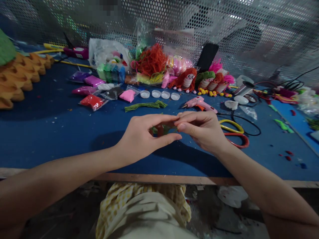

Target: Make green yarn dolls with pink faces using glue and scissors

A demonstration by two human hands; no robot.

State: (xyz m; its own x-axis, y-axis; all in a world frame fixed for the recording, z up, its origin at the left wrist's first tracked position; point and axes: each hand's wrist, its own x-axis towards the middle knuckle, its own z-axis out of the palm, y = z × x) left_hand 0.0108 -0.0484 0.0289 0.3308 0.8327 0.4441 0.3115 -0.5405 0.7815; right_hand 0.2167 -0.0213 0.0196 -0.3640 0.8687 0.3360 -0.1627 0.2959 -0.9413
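My left hand is curved, thumb below and fingers above, around a small green thing that looks like yarn. Most of it is hidden by the fingers. My right hand is closed in a pinch, its fingertips meeting those of the left hand at the same green thing. Just beyond the hands lies a bundle of green yarn. A pink glue gun rests behind my right hand. Scissors with a yellow handle and a red handle lie partly under my right wrist.
Bags of coloured clay, round clear caps, red yarn and several yarn-haired dolls line the back. An orange egg-tray shape stands left. A black cable loops at right. Perforated metal closes the back.
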